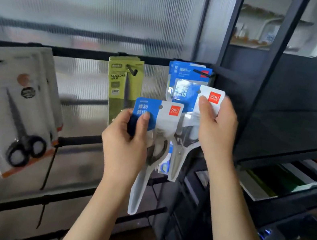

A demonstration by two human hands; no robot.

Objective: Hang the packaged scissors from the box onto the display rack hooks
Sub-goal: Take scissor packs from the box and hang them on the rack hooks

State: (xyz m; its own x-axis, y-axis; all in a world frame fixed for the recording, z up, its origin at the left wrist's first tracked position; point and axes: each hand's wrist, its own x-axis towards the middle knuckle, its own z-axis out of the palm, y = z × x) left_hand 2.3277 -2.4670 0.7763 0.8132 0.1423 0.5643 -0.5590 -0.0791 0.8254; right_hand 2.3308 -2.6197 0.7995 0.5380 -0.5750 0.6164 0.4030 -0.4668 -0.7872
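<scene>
Blue-topped scissors pack (153, 140) upright, left hand (126, 143) pinching, right hand (215, 127) gripping second pack (196, 105).

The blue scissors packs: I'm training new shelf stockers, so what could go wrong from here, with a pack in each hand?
1. The right hand holds its pack below the hook; that hook already carries blue packs, so threading the small hole may miss or knock them.
2. The left hand pinches its pack only at the top corner, so it could slip.

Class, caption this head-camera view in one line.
Two hands, left and right, each hold a blue-and-white packaged scissors before black rack hooks.
</scene>
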